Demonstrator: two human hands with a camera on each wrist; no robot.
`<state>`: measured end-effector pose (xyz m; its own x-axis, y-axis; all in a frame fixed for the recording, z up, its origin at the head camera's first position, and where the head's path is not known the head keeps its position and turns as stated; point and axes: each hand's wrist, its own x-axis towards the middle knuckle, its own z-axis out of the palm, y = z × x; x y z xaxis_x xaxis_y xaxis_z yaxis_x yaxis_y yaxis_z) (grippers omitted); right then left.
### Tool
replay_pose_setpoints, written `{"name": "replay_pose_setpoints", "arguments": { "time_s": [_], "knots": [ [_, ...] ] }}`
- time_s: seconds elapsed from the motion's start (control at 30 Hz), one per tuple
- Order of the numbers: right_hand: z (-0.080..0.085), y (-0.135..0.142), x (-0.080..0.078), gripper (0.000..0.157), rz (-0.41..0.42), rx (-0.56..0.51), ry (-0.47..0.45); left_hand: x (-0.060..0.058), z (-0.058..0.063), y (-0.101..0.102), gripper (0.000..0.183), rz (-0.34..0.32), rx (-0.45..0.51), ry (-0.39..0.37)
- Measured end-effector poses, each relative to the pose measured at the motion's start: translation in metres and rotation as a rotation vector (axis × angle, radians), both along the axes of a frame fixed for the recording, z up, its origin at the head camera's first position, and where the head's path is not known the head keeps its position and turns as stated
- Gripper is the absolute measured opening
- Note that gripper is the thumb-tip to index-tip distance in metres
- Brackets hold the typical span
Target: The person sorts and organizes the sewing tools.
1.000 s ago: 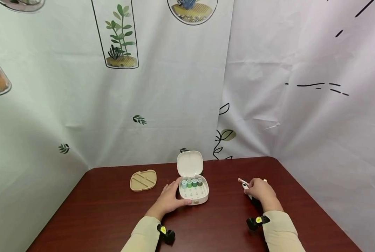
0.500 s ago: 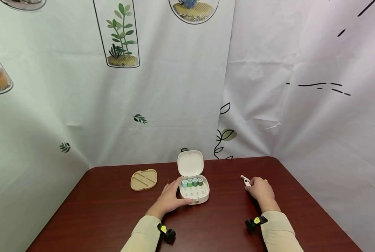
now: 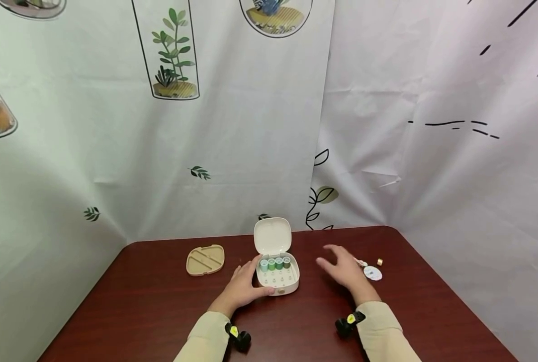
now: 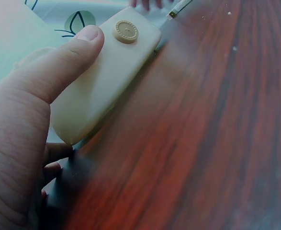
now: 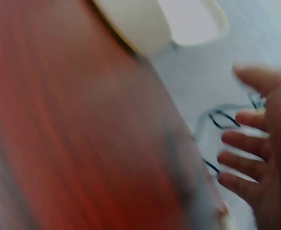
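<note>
A white sewing box [image 3: 285, 286] with its lid [image 3: 272, 235] raised stands mid-table. Several thread spools [image 3: 279, 263] in green and pale blue line its back row. My left hand [image 3: 242, 291] holds the box at its left side, thumb on the front beside a tan button clasp [image 4: 126, 31]. To the right of the box, my right hand [image 3: 345, 271] is in the air with fingers spread and nothing in them; its wrist view is blurred. Partly hidden behind this hand lies a slim white item [image 3: 361, 262], next to a white disc [image 3: 372, 273].
A beige divided tray [image 3: 205, 260] lies left of the box. A small gold-coloured piece [image 3: 379, 262] sits right of the slim white item. The dark red table [image 3: 160, 311] ends at a printed cloth [image 3: 233, 151] behind and at both sides.
My right hand has let go of the slim white item and moved left toward the box, its fingers opening out. The disc and gold piece now show. My left hand stays on the box.
</note>
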<state>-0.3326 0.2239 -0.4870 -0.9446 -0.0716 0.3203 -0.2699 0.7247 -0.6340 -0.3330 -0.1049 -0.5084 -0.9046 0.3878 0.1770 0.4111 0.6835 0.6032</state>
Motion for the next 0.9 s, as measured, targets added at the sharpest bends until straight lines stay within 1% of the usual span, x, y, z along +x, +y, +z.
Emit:
{"name": "replay_pose_setpoints", "arguments": {
  "time_s": [0.07, 0.13, 0.2, 0.27, 0.4, 0.5, 0.57, 0.77, 0.9],
  "knots": [
    [-0.005, -0.016, -0.002, 0.066, 0.139, -0.060, -0.061, 0.000, 0.000, 0.000, 0.109, 0.000, -0.007, -0.007],
    [-0.008, -0.030, -0.003, 0.079, 0.259, -0.099, -0.136, 0.000, 0.000, 0.000, 0.108, 0.000, -0.010, -0.013],
    [-0.010, -0.041, -0.003, 0.092, 0.325, -0.079, -0.180, 0.000, 0.001, 0.000, 0.108, -0.003, -0.010, -0.019],
    [-0.013, -0.049, -0.005, 0.101, 0.363, -0.037, -0.186, 0.000, 0.001, 0.000, 0.108, -0.008, -0.011, -0.025],
    [-0.018, -0.058, -0.009, 0.112, 0.390, 0.049, -0.161, 0.001, -0.001, 0.000, 0.105, -0.027, -0.015, -0.018],
    [-0.019, -0.062, -0.011, 0.116, 0.397, 0.065, -0.137, 0.001, -0.001, 0.001, 0.103, -0.038, -0.010, -0.005],
    [-0.018, -0.064, -0.011, 0.118, 0.392, 0.056, -0.131, 0.001, 0.000, 0.001, 0.103, -0.039, 0.000, 0.000],
    [-0.017, -0.068, -0.010, 0.117, 0.372, 0.060, -0.112, -0.002, 0.000, 0.001, 0.102, -0.032, -0.003, -0.021],
    [-0.020, -0.068, -0.011, 0.116, 0.360, 0.072, -0.100, -0.003, 0.002, 0.000, 0.100, -0.051, -0.003, -0.041]
  ]
}}
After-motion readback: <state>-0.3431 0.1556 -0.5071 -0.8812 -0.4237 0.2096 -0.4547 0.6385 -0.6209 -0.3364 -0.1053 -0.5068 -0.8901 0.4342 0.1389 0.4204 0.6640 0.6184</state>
